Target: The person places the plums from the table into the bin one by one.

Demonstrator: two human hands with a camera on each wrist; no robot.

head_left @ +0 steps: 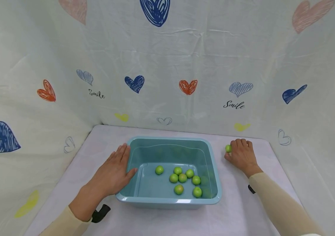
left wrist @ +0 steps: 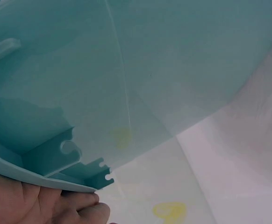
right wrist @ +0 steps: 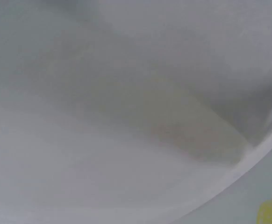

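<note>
A light blue plastic basin [head_left: 217, 183] stands in the middle of the table with several small round green fruits [head_left: 182, 178] on its floor, mostly toward the right. My left hand [head_left: 112, 173] rests on the basin's left rim, fingers straight and thumb reaching over the edge. The left wrist view shows the basin's underside and wall [left wrist: 164, 60] close up, with fingers [left wrist: 75, 207] against its rim. To the right of the basin, low over the cloth, my right hand [head_left: 242, 154] holds one green fruit [head_left: 228, 148] between thumb and fingers. The right wrist view shows neither hand nor fruit.
A white cloth [head_left: 235, 209] covers the table. Behind and at both sides hangs a pale curtain [head_left: 167, 59] printed with hearts and the word Smile. Dark straps [head_left: 100, 213] sit at the wrists.
</note>
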